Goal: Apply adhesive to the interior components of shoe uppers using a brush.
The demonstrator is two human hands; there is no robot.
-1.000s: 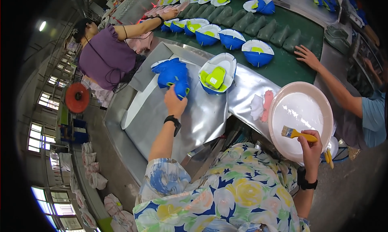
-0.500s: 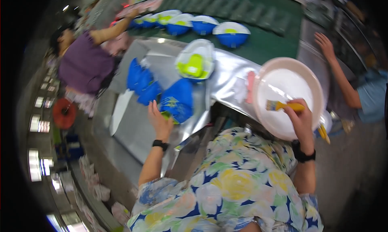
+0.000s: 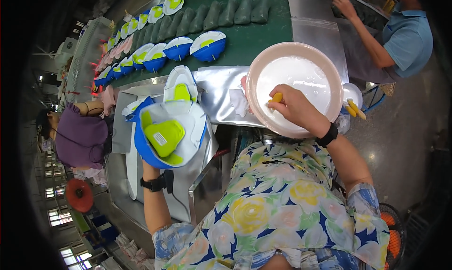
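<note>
Left hand (image 3: 149,171) holds blue-white shoe upper (image 3: 165,136) from below, fingers hidden. Right hand (image 3: 296,105) grips yellow brush handle (image 3: 277,97) over pinkish basin (image 3: 335,88). Metal tray (image 3: 122,140) under left hand; green worktop (image 3: 263,44) beyond both; red fan (image 3: 79,194) well left of left hand.

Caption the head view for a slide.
Left hand holds a blue and white shoe upper; right hand grips a yellow brush handle over a basin.

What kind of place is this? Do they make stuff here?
Probably a shoe factory! Rows of blue-and-white shoe uppers and dark foot-shaped pieces lie along a green belt, and the right hand holds a yellow-handled brush over a basin of white liquid.
</note>
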